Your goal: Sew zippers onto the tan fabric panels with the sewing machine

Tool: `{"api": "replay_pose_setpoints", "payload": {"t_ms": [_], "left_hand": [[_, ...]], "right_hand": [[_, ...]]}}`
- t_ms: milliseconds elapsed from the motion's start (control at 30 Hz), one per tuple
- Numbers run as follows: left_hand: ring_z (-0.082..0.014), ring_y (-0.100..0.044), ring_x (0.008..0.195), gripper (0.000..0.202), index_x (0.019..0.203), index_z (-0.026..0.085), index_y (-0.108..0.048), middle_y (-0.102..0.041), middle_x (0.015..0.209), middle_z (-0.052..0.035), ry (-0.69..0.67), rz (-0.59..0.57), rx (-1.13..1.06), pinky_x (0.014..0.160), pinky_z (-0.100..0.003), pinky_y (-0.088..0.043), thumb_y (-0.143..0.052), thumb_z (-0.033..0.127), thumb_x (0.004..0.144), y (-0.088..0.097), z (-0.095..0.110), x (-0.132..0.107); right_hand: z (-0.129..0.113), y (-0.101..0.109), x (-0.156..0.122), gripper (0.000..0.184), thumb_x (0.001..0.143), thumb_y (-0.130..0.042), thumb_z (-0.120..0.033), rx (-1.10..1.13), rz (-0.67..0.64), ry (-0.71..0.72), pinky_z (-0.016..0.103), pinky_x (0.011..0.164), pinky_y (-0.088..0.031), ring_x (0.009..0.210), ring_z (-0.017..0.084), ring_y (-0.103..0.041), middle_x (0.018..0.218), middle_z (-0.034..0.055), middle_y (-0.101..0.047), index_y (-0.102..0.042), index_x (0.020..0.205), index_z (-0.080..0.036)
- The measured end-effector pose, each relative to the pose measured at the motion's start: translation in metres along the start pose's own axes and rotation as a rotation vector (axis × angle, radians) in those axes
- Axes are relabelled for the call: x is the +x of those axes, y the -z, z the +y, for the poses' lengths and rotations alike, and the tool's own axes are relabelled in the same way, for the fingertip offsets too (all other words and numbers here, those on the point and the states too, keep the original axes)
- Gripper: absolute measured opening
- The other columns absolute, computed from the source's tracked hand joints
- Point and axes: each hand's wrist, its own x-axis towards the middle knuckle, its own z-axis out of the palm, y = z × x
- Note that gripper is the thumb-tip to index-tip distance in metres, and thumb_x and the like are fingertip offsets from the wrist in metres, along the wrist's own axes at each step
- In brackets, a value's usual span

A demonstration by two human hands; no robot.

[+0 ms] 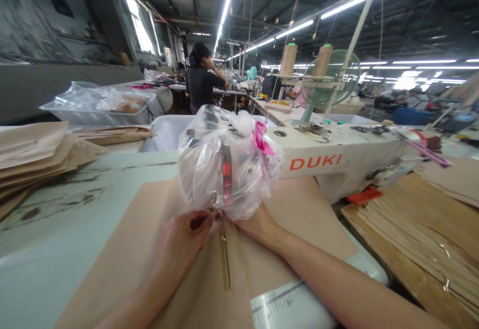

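A beige fabric panel [292, 219] with a zipper [224, 264] down its middle lies under the sewing machine [310, 159]. The machine head is wrapped in a clear plastic bag [243, 169], tied with a pink ribbon [262, 138]. Beside the presser foot [218, 214], my left hand [183, 239] pinches the fabric at the zipper, thumb and forefinger pressed together. My right hand [260, 225] rests on the panel right of the foot, fingers reaching flat toward it; the bag partly covers them. A metal zipper pull shows just in front of the foot.
Stacked beige panels [33, 154] lie at the left, and more pieces with metal pulls [407, 239] at the right. A measuring scale [288, 301] runs along the table's front. Thread cones [289, 60] and a fan [331, 80] stand behind. Another person [204, 80] works farther back.
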Motion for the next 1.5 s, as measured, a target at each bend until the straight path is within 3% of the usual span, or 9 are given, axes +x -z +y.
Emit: {"api": "replay_pose_setpoints", "payload": {"t_ms": [167, 400, 633, 867, 1167, 1333, 1500], "left_hand": [[-0.0224, -0.061, 0.051, 0.046, 0.090, 0.021, -0.079, -0.055, 0.040, 0.0029, -0.017, 0.024, -0.005, 0.062, -0.031, -0.042, -0.054, 0.058, 0.077, -0.002, 0.002, 0.000], [-0.0212, -0.060, 0.052, 0.045, 0.094, 0.020, -0.078, -0.057, 0.042, 0.0034, -0.019, -0.003, 0.015, 0.060, -0.030, -0.040, -0.053, 0.055, 0.080, 0.000, 0.001, -0.001], [-0.0218, -0.061, 0.053, 0.042, 0.090, 0.021, -0.077, -0.056, 0.040, 0.0035, 0.019, 0.027, 0.019, 0.061, -0.030, -0.041, -0.053, 0.055, 0.079, -0.002, -0.002, 0.001], [-0.0219, -0.061, 0.053, 0.041, 0.090, 0.022, -0.077, -0.056, 0.040, 0.0039, 0.030, 0.013, 0.000, 0.062, -0.030, -0.042, -0.055, 0.054, 0.078, -0.001, -0.001, 0.001], [-0.0209, -0.060, 0.051, 0.036, 0.084, 0.025, -0.077, -0.055, 0.040, 0.0043, 0.019, 0.028, -0.009, 0.059, -0.029, -0.043, -0.054, 0.052, 0.078, 0.001, 0.007, -0.003], [-0.0206, -0.061, 0.051, 0.038, 0.087, 0.023, -0.078, -0.056, 0.042, 0.0044, 0.009, 0.015, -0.004, 0.060, -0.029, -0.043, -0.054, 0.052, 0.079, 0.000, 0.005, -0.002], [-0.0201, -0.060, 0.049, 0.038, 0.086, 0.023, -0.078, -0.056, 0.042, 0.0040, 0.006, 0.009, -0.001, 0.058, -0.029, -0.041, -0.054, 0.051, 0.079, 0.000, 0.005, -0.002]], "right_hand": [[0.000, -0.001, -0.002, 0.019, 0.078, -0.075, -0.030, -0.026, -0.010, -0.013, 0.034, 0.086, -0.056, 0.104, 0.029, -0.069, 0.105, 0.0059, -0.075, -0.074, 0.095, -0.023], [-0.002, -0.003, -0.006, 0.020, 0.076, -0.075, -0.026, -0.060, -0.010, -0.036, 0.033, 0.088, -0.055, 0.104, 0.028, -0.069, 0.105, 0.0047, -0.076, -0.074, 0.096, -0.024], [0.001, -0.001, 0.000, 0.023, 0.076, -0.075, -0.027, -0.042, 0.066, -0.020, 0.034, 0.090, -0.054, 0.107, 0.029, -0.068, 0.108, 0.0080, -0.075, -0.073, 0.098, -0.022], [0.000, 0.004, 0.001, 0.023, 0.075, -0.074, -0.022, -0.060, 0.079, -0.037, 0.036, 0.094, -0.052, 0.113, 0.031, -0.065, 0.093, 0.0072, -0.076, -0.072, 0.098, -0.022], [-0.006, 0.004, -0.001, 0.036, 0.075, -0.076, -0.025, 0.003, 0.055, -0.039, 0.038, 0.097, -0.052, 0.113, 0.032, -0.065, 0.119, 0.0074, -0.071, -0.071, 0.110, -0.024], [-0.005, 0.003, -0.001, 0.035, 0.078, -0.073, -0.032, 0.019, 0.041, 0.003, 0.039, 0.096, -0.053, 0.114, 0.032, -0.065, 0.120, 0.0087, -0.070, -0.071, 0.112, -0.023], [-0.002, -0.003, -0.005, 0.029, 0.075, -0.076, -0.029, -0.038, 0.024, -0.029, 0.037, 0.093, -0.055, 0.109, 0.030, -0.067, 0.113, 0.0063, -0.073, -0.073, 0.104, -0.024]]}}
